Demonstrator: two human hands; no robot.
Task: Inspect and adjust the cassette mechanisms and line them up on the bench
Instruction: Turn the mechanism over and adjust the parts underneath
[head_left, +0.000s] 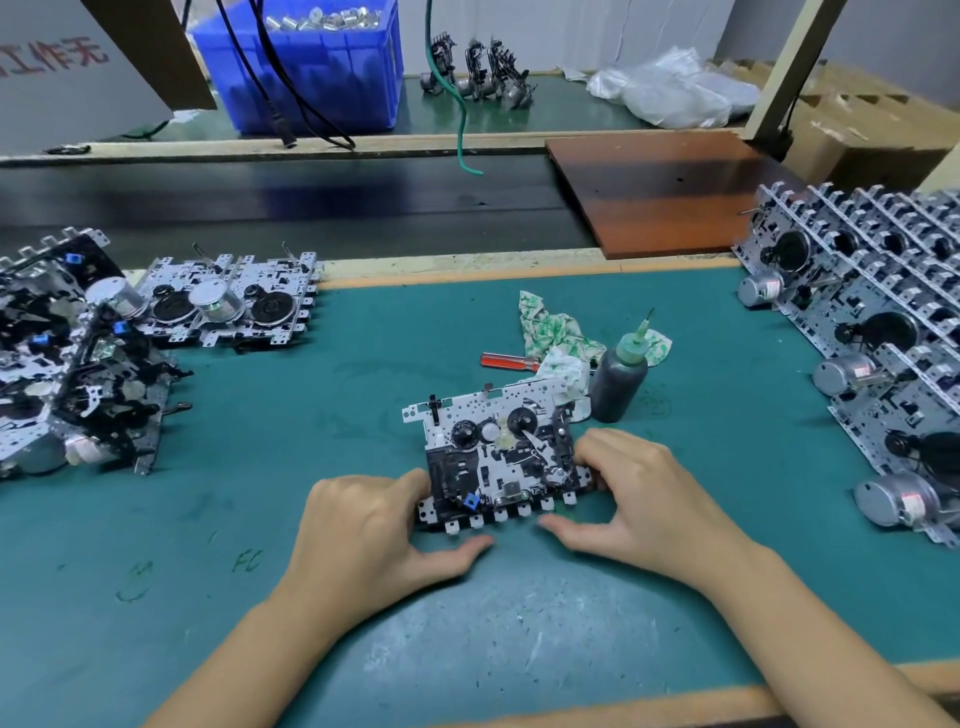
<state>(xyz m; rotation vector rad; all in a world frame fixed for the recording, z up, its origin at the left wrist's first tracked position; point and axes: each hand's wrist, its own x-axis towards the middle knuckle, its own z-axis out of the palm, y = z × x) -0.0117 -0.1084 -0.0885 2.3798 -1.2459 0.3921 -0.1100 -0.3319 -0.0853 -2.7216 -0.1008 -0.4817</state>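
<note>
A cassette mechanism (498, 452) lies flat on the green bench mat (311, 519) in front of me, a perforated metal plate with black gears and a small blue part near its front edge. My left hand (374, 530) grips its left end, the thumb stretched under the front edge. My right hand (634, 493) holds its right end in the same way. A heap of mechanisms (67, 358) lies at the left, with two more (228, 301) flat behind it. A leaning row of mechanisms with motors (872, 332) fills the right side.
A dark bottle with a green nozzle (621, 374), a crumpled cloth (556, 332) and a red screwdriver (506, 361) lie just behind the held mechanism. Farther back are a brown board (660, 192), a blue bin (311, 67), hanging cables and plastic bags.
</note>
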